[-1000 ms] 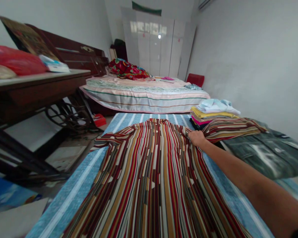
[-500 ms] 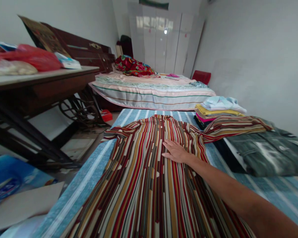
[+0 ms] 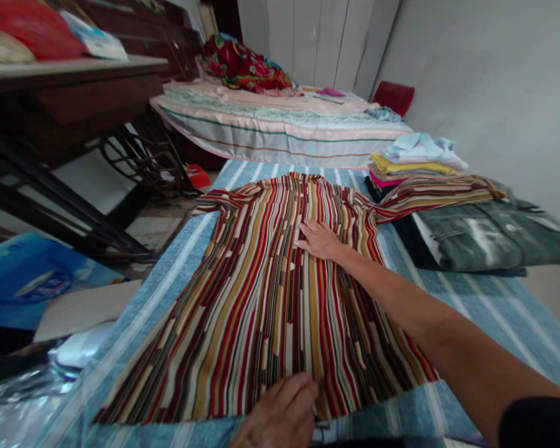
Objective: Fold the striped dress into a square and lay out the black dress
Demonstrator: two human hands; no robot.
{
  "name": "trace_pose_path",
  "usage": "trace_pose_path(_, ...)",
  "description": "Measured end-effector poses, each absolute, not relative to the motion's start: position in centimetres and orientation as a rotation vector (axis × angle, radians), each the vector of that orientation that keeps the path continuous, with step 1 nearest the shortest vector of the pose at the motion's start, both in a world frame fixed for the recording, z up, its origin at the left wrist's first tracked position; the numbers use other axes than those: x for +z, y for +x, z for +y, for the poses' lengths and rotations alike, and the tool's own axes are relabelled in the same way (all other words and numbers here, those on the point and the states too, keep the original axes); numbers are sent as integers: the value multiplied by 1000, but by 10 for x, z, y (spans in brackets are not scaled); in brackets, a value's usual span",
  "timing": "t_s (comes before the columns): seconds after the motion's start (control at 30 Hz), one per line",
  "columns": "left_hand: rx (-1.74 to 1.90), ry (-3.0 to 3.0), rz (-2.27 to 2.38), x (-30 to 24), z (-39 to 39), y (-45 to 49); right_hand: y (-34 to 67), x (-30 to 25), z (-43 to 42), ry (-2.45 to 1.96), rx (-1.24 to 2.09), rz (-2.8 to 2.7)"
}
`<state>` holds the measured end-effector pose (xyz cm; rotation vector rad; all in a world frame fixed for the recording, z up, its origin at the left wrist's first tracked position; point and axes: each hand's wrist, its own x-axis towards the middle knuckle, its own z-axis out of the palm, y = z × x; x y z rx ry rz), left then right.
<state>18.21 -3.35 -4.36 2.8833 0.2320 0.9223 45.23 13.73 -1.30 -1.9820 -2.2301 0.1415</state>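
A long-sleeved striped shirt (image 3: 242, 298) in red, tan, cream and dark brown lies spread out, collar away from me, on a blue cloth with white stripes (image 3: 168, 274). My right hand (image 3: 320, 239) rests on the upper middle of the shirt, palm down and fingers stretched out. Near me, at the hem, is my left hand (image 3: 282, 410), its fingers curled together on the fabric; the thumb is hidden. The shirt's right-side sleeve reaches across folded grey-green denim (image 3: 490, 233), while the left-side one lies bent by the shoulder.
Folded clothes (image 3: 410, 165) are stacked at the right, by the wall. Beyond stands a bed (image 3: 270, 134) with a red floral quilt (image 3: 242, 62). Along the left are a sewing-machine table (image 3: 88, 78) and, lower down, a blue package (image 3: 42, 274).
My left hand has come into view at the hem. My view has tilted down, showing the shirt's whole lower edge. The right hand stays flat on the shirt.
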Motion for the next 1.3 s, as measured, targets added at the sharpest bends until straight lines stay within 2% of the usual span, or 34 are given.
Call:
trace_pose_path(0.07, 932, 2870, 247, -38, -38, 181, 442, -7, 117, -1930, 117, -2221)
trace_pose_path(0.2, 681, 2883, 310, -17, -42, 176, 418, 6, 47, -1532, 114, -2312)
trace_pose_path(0.3, 618, 2875, 314, -11, -42, 176, 415, 11, -13, -1433, 149, -2246)
trace_pose_path(0.4, 624, 2875, 297, -12, -40, 178, 433, 10, -65, -1607, 105, -2081)
trace_pose_path(0.6, 769, 2839, 290, -22, -37, 177, 491, -5, -150, -2316, -35, -1430)
trace_pose_path(0.73, 771, 2863, 264, -27, -35, 174, 500, -11, -179, -2537, 185, -1153)
trace_pose_path(0.9, 783, 2916, 238, -29, -35, 171, 494, -6, -170, -2669, 326, -1094)
trace_pose_path(1.0, 786, 2924, 255, -29, -35, 169, 497, 0, -165, -2445, 576, -963)
trace_pose_path(1.13, 805, 2934, 236, -29, -35, 170, 505, 2, -171, -1998, 967, -418)
trace_pose_path(1.3, 804, 2950, 224, -29, -35, 171, 508, -5, -178, -1959, 1029, -324)
